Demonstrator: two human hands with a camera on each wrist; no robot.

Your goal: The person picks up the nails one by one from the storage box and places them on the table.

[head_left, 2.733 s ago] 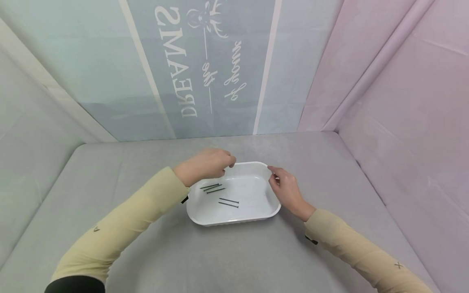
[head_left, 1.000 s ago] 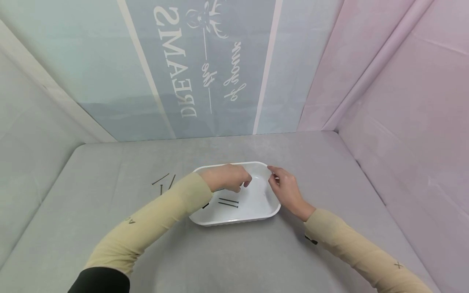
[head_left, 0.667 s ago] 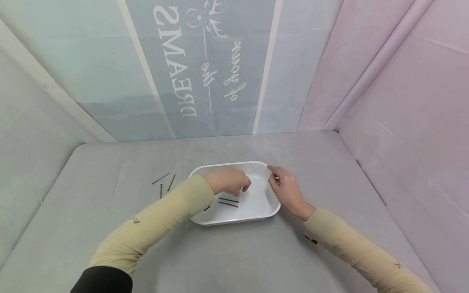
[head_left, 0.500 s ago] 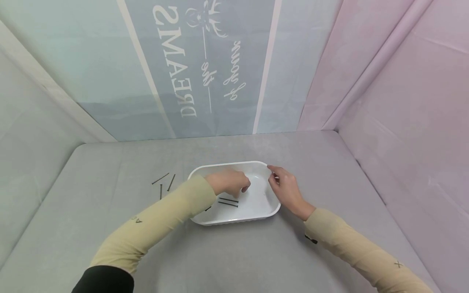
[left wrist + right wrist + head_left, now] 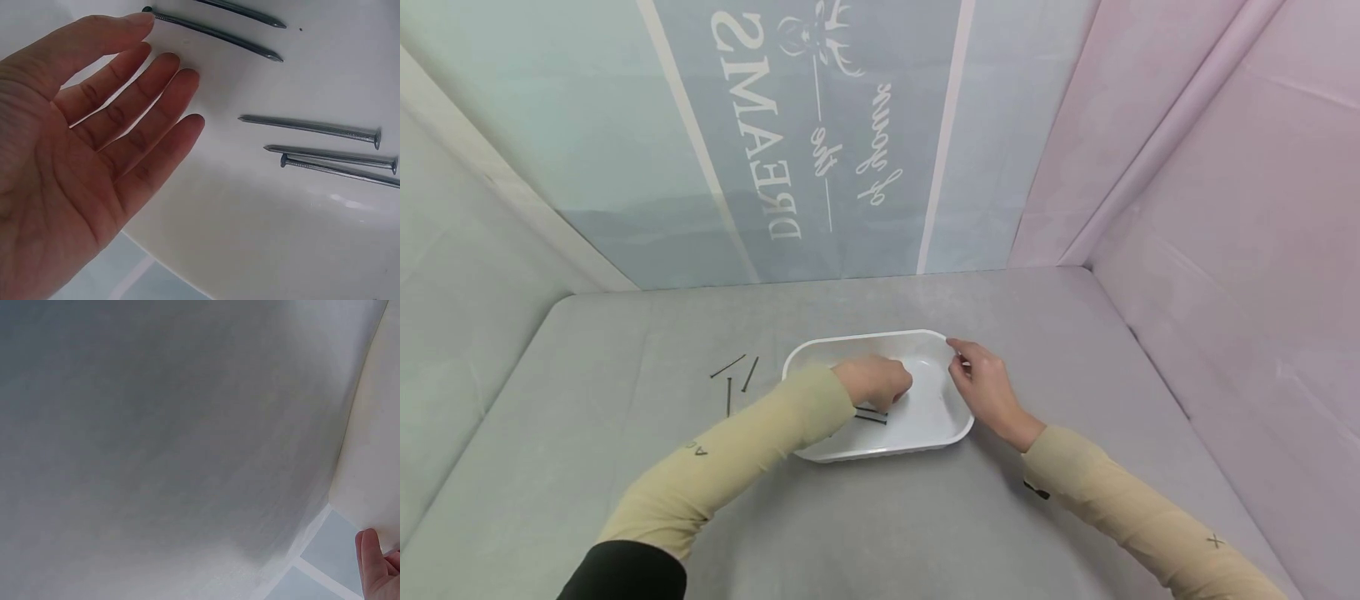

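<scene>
The left hand (image 5: 874,381) is inside a white tray (image 5: 925,421), low over its floor. In the left wrist view its fingers (image 5: 150,115) are spread and relaxed, and the thumb tip overlaps the head of one nail (image 5: 215,34). Another nail (image 5: 247,11) lies beside that one, and three nails (image 5: 312,129) lie further off on the tray floor. Some of these are hidden by the left hand and sleeve in the head view. The right hand (image 5: 988,383) pinches the tray's right far corner at the rim; its fingertips (image 5: 370,540) show at the white wall in the right wrist view.
Three more nails (image 5: 750,374) lie on the grey tabletop (image 5: 880,525) left of the tray, one partly behind the left sleeve. A printed cloth (image 5: 850,167) hangs behind the table, with pale cloth walls on both sides.
My left hand has come from the far rim down into the tray, lately shifting slightly nearer to the two front nails. Table nails once behind the sleeve now show. My right hand stays put.
</scene>
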